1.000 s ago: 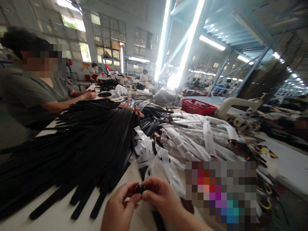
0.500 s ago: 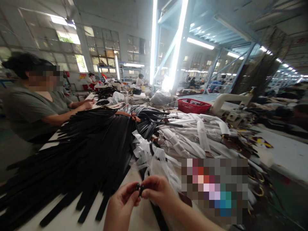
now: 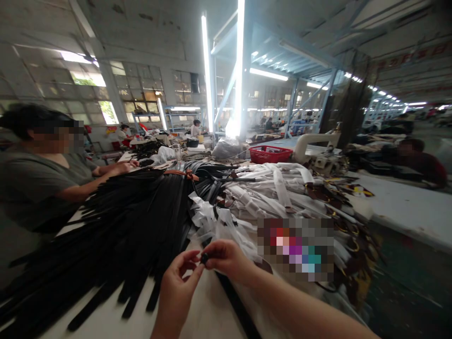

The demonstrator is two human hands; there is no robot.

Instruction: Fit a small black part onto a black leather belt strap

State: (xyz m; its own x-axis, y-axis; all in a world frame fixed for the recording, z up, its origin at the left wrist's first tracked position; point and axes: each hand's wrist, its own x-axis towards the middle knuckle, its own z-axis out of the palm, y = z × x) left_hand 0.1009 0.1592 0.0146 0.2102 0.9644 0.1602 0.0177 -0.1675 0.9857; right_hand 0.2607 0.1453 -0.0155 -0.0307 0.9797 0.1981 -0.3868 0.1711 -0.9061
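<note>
Black straps [image 3: 116,235] cover the left of the table [image 3: 208,315], fanned out toward the near edge. To their right lies a heap of white-wrapped belts [image 3: 275,193], with clear bags [image 3: 212,221] spilling between the two piles. A co-worker [image 3: 38,183] sits along the table's left side, forearms resting near the straps. Farther back stand a red basket [image 3: 270,154] and a white machine arm [image 3: 314,141]. Near the bottom edge, the left hand [image 3: 176,292] and the right hand [image 3: 226,259] meet above the bare tabletop. Both are curled, thumb and fingertips pinched together on a small black piece [image 3: 204,257] held between them, just in front of the bags. A dark strap [image 3: 236,306] runs beneath the right wrist.
</note>
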